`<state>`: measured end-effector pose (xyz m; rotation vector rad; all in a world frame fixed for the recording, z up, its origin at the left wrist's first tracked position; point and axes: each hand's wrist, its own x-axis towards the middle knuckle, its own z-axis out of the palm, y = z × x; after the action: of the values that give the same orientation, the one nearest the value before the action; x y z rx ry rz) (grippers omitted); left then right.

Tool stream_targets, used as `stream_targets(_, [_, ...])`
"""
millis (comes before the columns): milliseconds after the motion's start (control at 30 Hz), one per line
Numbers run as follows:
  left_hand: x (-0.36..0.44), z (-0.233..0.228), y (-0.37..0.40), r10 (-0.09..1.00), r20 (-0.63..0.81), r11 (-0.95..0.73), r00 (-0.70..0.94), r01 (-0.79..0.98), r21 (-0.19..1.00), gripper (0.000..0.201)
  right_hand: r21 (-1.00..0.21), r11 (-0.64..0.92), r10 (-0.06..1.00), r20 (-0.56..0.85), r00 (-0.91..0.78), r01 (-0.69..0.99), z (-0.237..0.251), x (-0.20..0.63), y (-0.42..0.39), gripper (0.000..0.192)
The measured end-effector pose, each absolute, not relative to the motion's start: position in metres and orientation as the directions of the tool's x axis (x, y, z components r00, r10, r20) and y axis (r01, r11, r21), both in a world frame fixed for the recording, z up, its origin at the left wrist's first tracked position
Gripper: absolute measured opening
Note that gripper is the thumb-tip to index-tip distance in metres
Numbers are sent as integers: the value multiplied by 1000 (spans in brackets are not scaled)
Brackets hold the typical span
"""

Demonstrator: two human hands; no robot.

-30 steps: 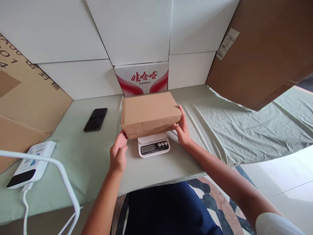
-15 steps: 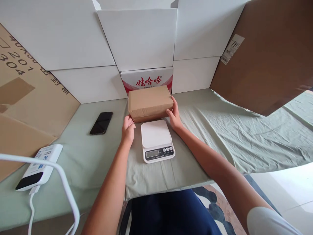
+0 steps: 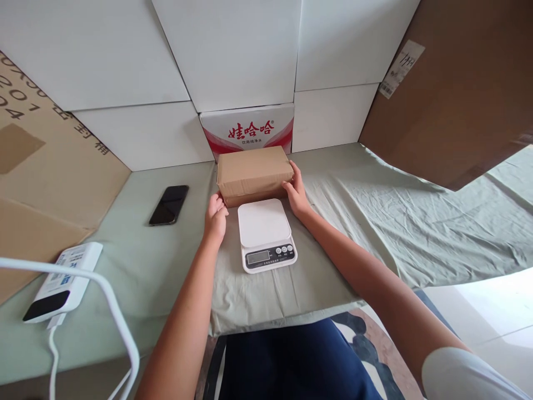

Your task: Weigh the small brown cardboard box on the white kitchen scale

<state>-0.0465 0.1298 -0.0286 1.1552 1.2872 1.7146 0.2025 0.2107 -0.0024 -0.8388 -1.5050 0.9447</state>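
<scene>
Desk (image 3: 137, 294): under green cloth (image 3: 375, 200)
Scale (image 3: 265, 225): near front edge
Brown box (image 3: 254, 169): just behind scale
Phone (image 3: 169, 205): left of scale
White device (image 3: 64, 284): far left

Matt cardboard box (image 3: 254, 169), smooth white plastic scale (image 3: 264, 225), glossy black phone (image 3: 169, 205), creased cloth tablecloth (image 3: 350, 194)

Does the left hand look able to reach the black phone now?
Probably yes: only green cloth lies between the left hand and the phone, though the hand would first have to leave the cardboard box.
</scene>
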Motion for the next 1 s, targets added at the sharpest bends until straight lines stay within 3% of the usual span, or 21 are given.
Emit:
stream_targets(600, [-54,-41,135,890,240,-270,-388,-25,963,82,-904,426,899,419,-125,28,-7,204,211,80])
stream_targets(1000, [-43,-30,123,866,285,-318,-411,-11,948,82,-864,503,859,497,-122,18,0,207,197,84])
